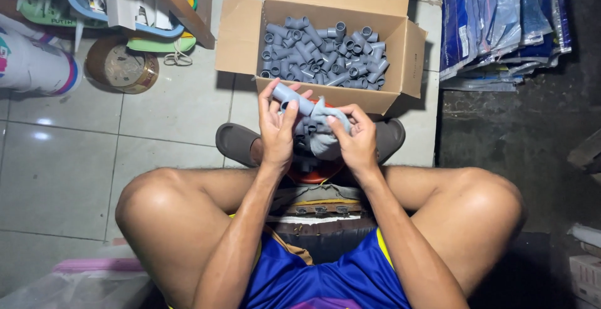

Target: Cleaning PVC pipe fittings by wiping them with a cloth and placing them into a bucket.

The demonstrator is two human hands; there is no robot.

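Observation:
I sit low with my knees spread, looking down. My left hand (277, 127) grips a grey plastic pipe tee fitting (292, 98) just in front of an open cardboard box (241, 36). My right hand (359, 140) holds a grey cloth (325, 124) pressed against the fitting's end. The box holds several more grey pipe fittings (322, 52) piled loosely. Below my hands sits a red round container (316, 172) with more grey fittings in it, partly hidden by the cloth and hands.
Brown slippers (236, 143) are on my feet under the box edge. A round clock (123, 65) and a white roll (34, 65) lie on the tiled floor at left. Stacked plastic-wrapped packs (501, 21) stand at right. A plastic bag (81, 281) is at bottom left.

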